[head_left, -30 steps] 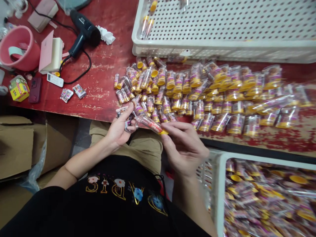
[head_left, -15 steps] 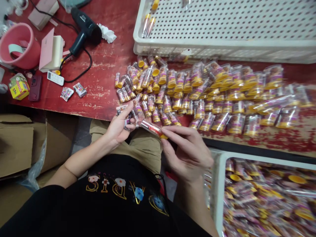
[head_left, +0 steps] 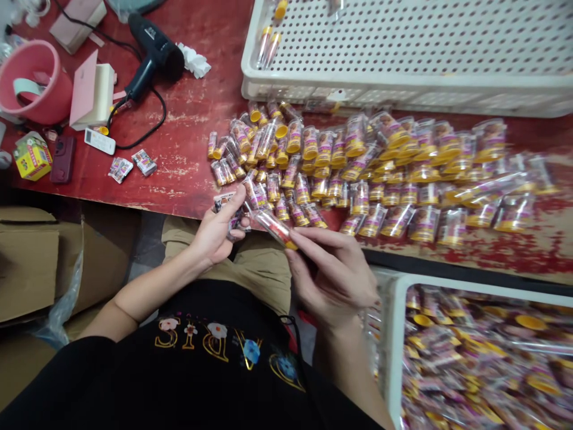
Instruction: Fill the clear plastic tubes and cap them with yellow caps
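My right hand (head_left: 338, 275) pinches the yellow-capped end of a clear tube (head_left: 274, 228) with something red inside. The tube slants up and left towards my left hand. My left hand (head_left: 217, 233) is closed around a small bunch of printed plastic sleeves (head_left: 224, 200), thumb on top. A clear printed film sleeve is at the tube's far end; I cannot tell how far it covers the tube. Just beyond both hands, many yellow-capped tubes in printed sleeves (head_left: 329, 146) lie in rows on the red table (head_left: 197, 119).
A white perforated tray (head_left: 403, 54) with a few tubes stands at the back. A white crate (head_left: 396, 352) full of sleeved tubes is at lower right. To the left are a hair dryer (head_left: 154, 54), pink bucket (head_left: 54, 89), phone (head_left: 62, 160), loose sleeves (head_left: 144, 162) and cardboard boxes (head_left: 29, 263).
My right hand has shifted slightly left and up with the tube, bringing the tube's far end closer to the sleeves. My left hand has barely moved.
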The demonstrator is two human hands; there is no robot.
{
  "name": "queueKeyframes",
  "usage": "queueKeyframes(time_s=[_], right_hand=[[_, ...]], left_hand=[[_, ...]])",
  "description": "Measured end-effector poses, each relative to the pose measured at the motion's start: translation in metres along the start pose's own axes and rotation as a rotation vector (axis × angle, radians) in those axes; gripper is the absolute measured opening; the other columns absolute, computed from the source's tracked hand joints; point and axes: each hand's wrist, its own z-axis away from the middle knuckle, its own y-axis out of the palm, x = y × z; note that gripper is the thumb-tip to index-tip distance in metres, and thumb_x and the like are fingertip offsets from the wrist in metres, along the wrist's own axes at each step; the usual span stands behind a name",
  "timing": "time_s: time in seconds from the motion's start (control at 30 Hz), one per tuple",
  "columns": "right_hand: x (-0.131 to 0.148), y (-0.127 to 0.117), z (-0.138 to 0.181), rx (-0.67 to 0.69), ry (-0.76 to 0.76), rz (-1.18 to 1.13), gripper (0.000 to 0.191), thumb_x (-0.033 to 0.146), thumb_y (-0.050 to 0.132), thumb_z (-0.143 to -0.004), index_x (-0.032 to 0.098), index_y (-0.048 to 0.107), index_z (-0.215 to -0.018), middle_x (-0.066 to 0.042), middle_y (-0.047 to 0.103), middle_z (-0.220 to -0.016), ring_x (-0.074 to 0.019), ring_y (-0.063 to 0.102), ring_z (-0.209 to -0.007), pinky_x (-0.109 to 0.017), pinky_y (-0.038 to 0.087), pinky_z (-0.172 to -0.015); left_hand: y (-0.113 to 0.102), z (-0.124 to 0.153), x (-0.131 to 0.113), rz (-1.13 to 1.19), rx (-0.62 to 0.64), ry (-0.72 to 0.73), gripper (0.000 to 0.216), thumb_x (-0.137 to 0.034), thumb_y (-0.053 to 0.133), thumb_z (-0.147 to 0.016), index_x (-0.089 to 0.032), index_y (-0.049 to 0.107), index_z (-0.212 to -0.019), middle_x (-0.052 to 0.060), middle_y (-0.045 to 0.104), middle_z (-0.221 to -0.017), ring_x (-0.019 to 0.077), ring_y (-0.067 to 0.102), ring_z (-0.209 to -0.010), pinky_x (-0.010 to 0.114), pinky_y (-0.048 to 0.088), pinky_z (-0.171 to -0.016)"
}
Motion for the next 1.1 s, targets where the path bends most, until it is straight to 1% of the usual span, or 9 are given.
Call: queueKeyframes(time_s=[0.2,0.33,0.4,0.47,0.57,0.7,0.8,0.87,1.1], right_hand=[[0.001,0.011,0.006,-0.105,0.087,-0.103,0.056,0.007,0.078,-0.078,0.036,0.071,-0.125,-0.004,0.074,-0.106,-0.0202,0.071,-0.093,-0.035,0.061,-0.078],[0.002,0.018,0.005,-0.057,0.132,-0.161,0.053,0.007,0.072,-0.083,0.038,0.07,-0.127,-0.004,0.073,-0.11,-0.02,0.071,-0.097,-0.036,0.061,-0.082],[0.001,0.022,0.003,-0.082,0.187,-0.164,0.054,0.008,0.068,-0.086,0.037,0.066,-0.132,-0.005,0.071,-0.11,-0.0196,0.071,-0.096,-0.036,0.062,-0.08],[-0.002,0.028,0.0,-0.119,0.227,-0.172,0.054,0.01,0.067,-0.087,0.036,0.064,-0.135,-0.007,0.068,-0.112,-0.0203,0.069,-0.098,-0.037,0.061,-0.08],[-0.004,0.036,-0.007,-0.125,0.207,-0.168,0.05,0.011,0.068,-0.087,0.037,0.068,-0.129,-0.006,0.068,-0.108,-0.0201,0.068,-0.1,-0.039,0.06,-0.085],[0.0,0.044,-0.013,-0.24,0.209,-0.135,0.041,0.01,0.07,-0.086,0.035,0.075,-0.118,-0.003,0.069,-0.094,-0.017,0.068,-0.087,-0.035,0.059,-0.078],[0.002,0.047,-0.015,-0.289,0.231,-0.119,0.035,0.012,0.073,-0.084,0.034,0.077,-0.112,-0.002,0.07,-0.089,-0.0164,0.069,-0.082,-0.034,0.059,-0.073],[0.003,0.048,-0.016,-0.308,0.231,-0.131,0.035,0.012,0.074,-0.083,0.034,0.078,-0.109,-0.002,0.07,-0.087,-0.0159,0.069,-0.08,-0.033,0.059,-0.072],[0.001,0.052,-0.013,-0.308,0.288,-0.127,0.029,0.017,0.074,-0.084,0.034,0.079,-0.107,-0.002,0.07,-0.089,-0.0167,0.069,-0.081,-0.036,0.06,-0.075]], left_hand=[[-0.003,0.006,0.002,-0.127,0.099,0.064,0.035,-0.032,0.088,-0.07,-0.012,0.06,-0.076,-0.005,0.052,-0.061,0.0001,0.044,-0.045,0.011,0.018,-0.038],[-0.003,0.006,0.003,-0.149,0.103,0.128,0.039,-0.036,0.088,-0.07,-0.013,0.056,-0.07,-0.007,0.049,-0.055,-0.0002,0.039,-0.042,0.014,0.018,-0.038],[-0.003,0.007,0.006,-0.154,0.087,0.196,0.039,-0.038,0.088,-0.069,-0.014,0.057,-0.071,-0.007,0.049,-0.055,-0.0002,0.038,-0.041,0.015,0.018,-0.038],[-0.003,0.009,0.011,-0.165,0.083,0.258,0.036,-0.038,0.089,-0.068,-0.015,0.062,-0.076,-0.008,0.051,-0.056,-0.0001,0.038,-0.04,0.016,0.02,-0.039],[-0.002,0.012,0.02,-0.177,0.112,0.306,0.034,-0.039,0.088,-0.069,-0.016,0.07,-0.086,-0.007,0.053,-0.058,0.0003,0.038,-0.04,0.017,0.024,-0.04],[-0.001,0.015,0.027,-0.158,0.116,0.303,0.033,-0.035,0.087,-0.07,-0.018,0.075,-0.096,-0.006,0.057,-0.063,0.0005,0.037,-0.042,0.017,0.027,-0.04],[0.001,0.016,0.027,-0.126,0.078,0.299,0.047,-0.027,0.086,-0.071,-0.027,0.073,-0.117,-0.004,0.065,-0.077,0.0004,0.036,-0.045,0.017,0.029,-0.041],[0.001,0.016,0.027,-0.107,0.077,0.305,0.054,-0.023,0.085,-0.073,-0.033,0.071,-0.124,-0.004,0.066,-0.084,0.0003,0.035,-0.046,0.016,0.03,-0.041],[0.0,0.013,0.027,-0.097,0.036,0.268,0.057,-0.02,0.084,-0.074,-0.035,0.07,-0.126,-0.005,0.065,-0.08,0.0007,0.036,-0.046,0.016,0.031,-0.042]])
